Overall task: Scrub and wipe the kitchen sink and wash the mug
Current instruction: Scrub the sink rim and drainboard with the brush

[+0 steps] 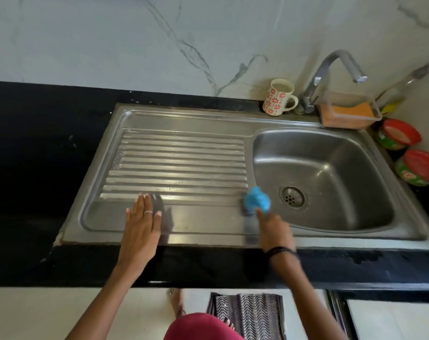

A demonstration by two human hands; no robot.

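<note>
A steel sink (208, 123) with a ribbed drainboard on the left and a basin on the right is set into a black counter. My right hand (273, 225) grips a blue scrubber (256, 200) at the drainboard's front right corner, beside the basin edge; the hand is motion-blurred. My left hand (141, 222) lies flat with straight fingers on the drainboard's front rim. A white mug (278, 98) with red flowers stands upright at the back rim, left of the tap (331, 69). The drain (292, 198) shows in the basin floor.
A clear tray holding an orange sponge (348, 112) sits behind the basin. Two red-lidded round tubs (398, 134) (422, 168) stand at the right of the sink, with a bottle (400, 89) against the wall. A patterned floor mat (247, 315) lies below the counter.
</note>
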